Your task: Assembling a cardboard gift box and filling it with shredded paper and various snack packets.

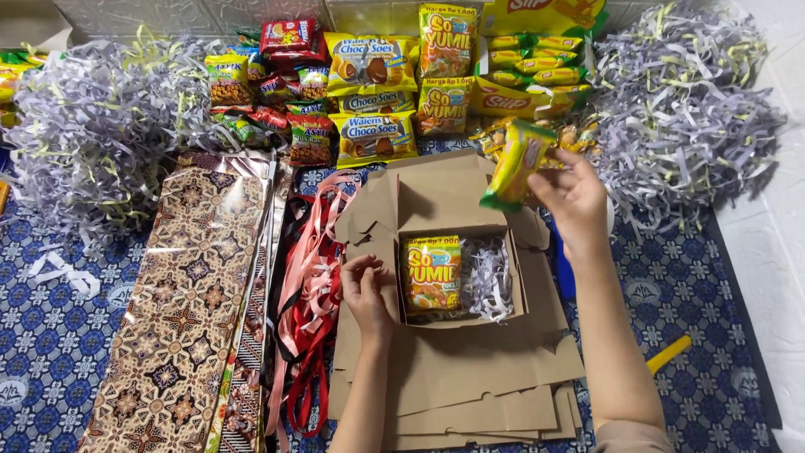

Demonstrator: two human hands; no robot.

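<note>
My right hand [572, 200] holds a yellow and green snack packet [515, 164] in the air above the far right corner of an open brown cardboard box [455, 216]. Inside the box lies an orange snack packet [431, 275] on the left, with shredded grey paper [489, 281] on the right. My left hand [366, 289] rests with curled fingers against the box's left wall, holding nothing that I can see. The box stands on a stack of flat cardboard blanks [470, 386].
Several snack packets [373, 92] lie in rows at the back. Heaps of shredded paper sit at the left [88, 143] and right [683, 109]. Patterned wrapping sheets [189, 294] and red and pink ribbons [309, 294] lie left of the box. A yellow tool [668, 353] lies at right.
</note>
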